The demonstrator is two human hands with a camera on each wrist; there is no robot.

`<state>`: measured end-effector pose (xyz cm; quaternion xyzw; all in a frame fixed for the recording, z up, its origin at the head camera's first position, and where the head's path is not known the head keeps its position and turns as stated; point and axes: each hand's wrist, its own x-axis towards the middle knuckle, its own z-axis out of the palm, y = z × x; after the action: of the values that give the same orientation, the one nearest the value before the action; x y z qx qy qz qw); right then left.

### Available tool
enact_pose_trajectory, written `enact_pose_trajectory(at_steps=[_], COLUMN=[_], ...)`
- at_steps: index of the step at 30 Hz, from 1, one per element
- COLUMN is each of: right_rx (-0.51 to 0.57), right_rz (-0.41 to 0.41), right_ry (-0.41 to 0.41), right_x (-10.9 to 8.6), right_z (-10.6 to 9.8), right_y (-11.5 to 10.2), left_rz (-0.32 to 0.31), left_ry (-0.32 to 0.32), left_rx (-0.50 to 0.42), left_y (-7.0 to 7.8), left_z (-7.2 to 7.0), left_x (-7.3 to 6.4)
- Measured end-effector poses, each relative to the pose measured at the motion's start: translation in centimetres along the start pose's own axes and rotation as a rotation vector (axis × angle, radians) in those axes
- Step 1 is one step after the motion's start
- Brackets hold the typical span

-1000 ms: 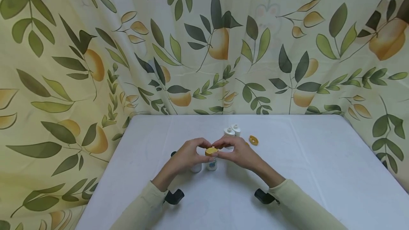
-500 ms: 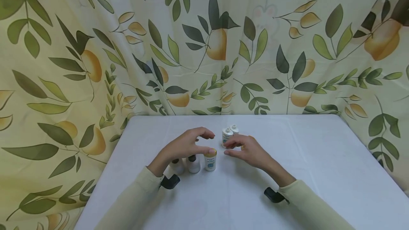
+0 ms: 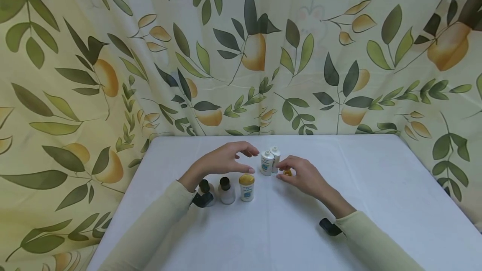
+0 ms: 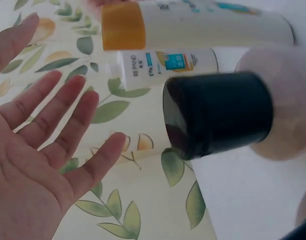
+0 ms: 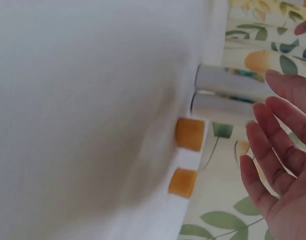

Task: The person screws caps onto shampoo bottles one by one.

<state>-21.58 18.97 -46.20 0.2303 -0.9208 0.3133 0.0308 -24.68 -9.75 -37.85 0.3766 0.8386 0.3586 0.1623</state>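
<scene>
My left hand (image 3: 226, 160) hovers behind a white bottle with an orange cap (image 3: 247, 189), holding nothing; the left wrist view has its fingers (image 4: 67, 105) spread. Two white bottles with bare necks, one in front (image 3: 266, 163) and one just behind it (image 3: 276, 154), stand farther back. Right of them my right hand (image 3: 305, 175) reaches over an orange cap (image 3: 288, 172), its fingers loosely bent. In the right wrist view that hand (image 5: 285, 155) grasps nothing, and two orange caps (image 5: 190, 134) rest on the table past its fingertips.
Two bottles with dark caps, one (image 3: 226, 191) and another (image 3: 205, 187) partly behind the left wrist camera, stand left of the orange-capped bottle. A white cloth covers the table (image 3: 286, 237). A leaf-and-fruit patterned curtain (image 3: 241, 53) hangs along its back edge.
Both hands were together at the orange cap of the front bottle. They have since let go; the left rose back a little, and the right moved right toward the loose caps.
</scene>
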Motion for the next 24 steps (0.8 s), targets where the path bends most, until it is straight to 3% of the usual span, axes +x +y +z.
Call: enact_pose_trajectory(at_steps=[11,24], right_rx=[-0.053,-0.152], right_rz=[0.048,0.128], right_ry=[0.064,0.032], right_x=[-0.1,-0.3], right_z=[-0.3,0.0], right_y=[2.2,3.2], left_rz=[-0.007,-0.078], left_ry=[-0.085,-0.140], left_rx=[0.033,0.072], left_y=[-0.2,-0.9], left_z=[-0.7,-0.8], left_x=[2.9,5.9])
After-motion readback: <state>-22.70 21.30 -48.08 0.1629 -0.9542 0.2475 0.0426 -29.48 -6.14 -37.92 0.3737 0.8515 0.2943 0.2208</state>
